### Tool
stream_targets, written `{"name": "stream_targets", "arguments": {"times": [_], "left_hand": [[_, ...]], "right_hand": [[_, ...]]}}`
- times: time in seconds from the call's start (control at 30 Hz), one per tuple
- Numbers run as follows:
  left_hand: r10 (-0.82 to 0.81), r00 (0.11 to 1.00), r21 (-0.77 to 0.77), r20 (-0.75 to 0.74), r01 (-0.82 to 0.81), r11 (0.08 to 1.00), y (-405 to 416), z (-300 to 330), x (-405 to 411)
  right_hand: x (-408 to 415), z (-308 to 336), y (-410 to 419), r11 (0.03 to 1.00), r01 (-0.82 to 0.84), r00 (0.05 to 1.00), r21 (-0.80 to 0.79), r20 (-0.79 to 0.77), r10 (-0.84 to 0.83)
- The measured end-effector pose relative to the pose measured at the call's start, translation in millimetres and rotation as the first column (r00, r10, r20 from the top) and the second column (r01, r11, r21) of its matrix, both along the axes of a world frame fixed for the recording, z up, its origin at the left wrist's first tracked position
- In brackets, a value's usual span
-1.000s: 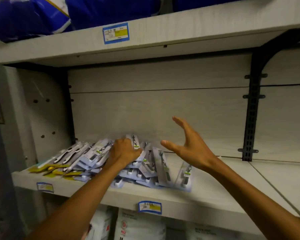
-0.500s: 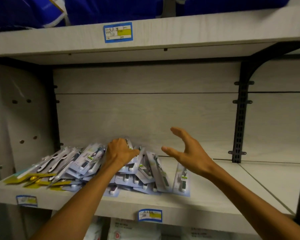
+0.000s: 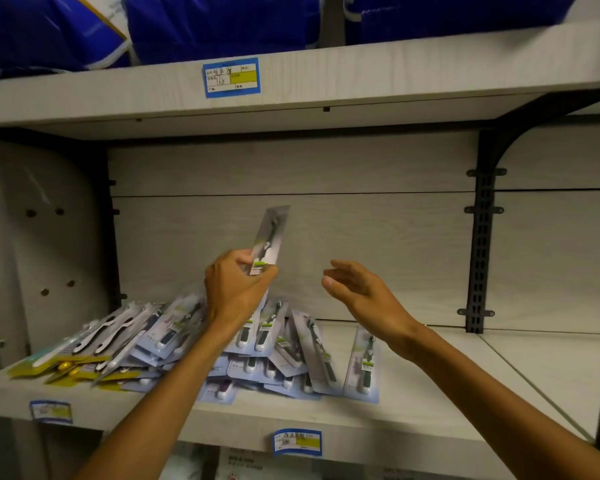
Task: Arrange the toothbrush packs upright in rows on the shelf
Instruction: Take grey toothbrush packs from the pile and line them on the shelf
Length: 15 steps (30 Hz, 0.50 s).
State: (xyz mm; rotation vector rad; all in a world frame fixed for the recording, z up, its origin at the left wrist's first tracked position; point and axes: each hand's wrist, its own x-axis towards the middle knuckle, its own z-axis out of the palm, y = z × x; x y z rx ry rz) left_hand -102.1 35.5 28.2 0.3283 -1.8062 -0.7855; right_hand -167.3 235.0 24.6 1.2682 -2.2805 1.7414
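Observation:
My left hand (image 3: 238, 289) grips the lower end of one toothbrush pack (image 3: 271, 237), held upright above the heap, its top tilted slightly right against the back panel. Below it a loose heap of toothbrush packs (image 3: 267, 344) lies flat and overlapping on the pale wooden shelf (image 3: 430, 393). One pack (image 3: 362, 365) lies apart at the heap's right edge. My right hand (image 3: 361, 296) hovers to the right of the raised pack, fingers spread and curved, holding nothing.
Yellow-backed packs with white brushes (image 3: 94, 344) lie at the shelf's left end. A black bracket upright (image 3: 480, 251) stands at the back right. Blue bags (image 3: 219, 22) fill the shelf above. Price labels (image 3: 297, 441) are stuck on the front edges.
My left hand has risen off the heap with one pack in it, turned upright. My right hand has stayed open, close to its earlier place.

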Motion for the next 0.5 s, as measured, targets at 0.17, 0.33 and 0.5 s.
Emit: {"name": "stream_targets", "arguments": {"times": [0.17, 0.33, 0.5], "left_hand": [[-0.044, 0.991, -0.259, -0.126, 0.01, 0.966, 41, -9, -5], [-0.1, 0.983, -0.381, -0.156, 0.034, 0.924, 60, -24, -11], [-0.144, 0.984, -0.482, -0.109, 0.075, 0.873, 80, -38, -18]], "right_hand": [[7, 4, -4, 0.981, -0.134, 0.975, -0.14, 0.158, 0.155], [8, 4, 6, 0.963, -0.081, 0.961, -0.258, 0.235, 0.144], [2, 1, 13, 0.947, 0.001, 0.949, -0.322, 0.299, 0.101]]}}
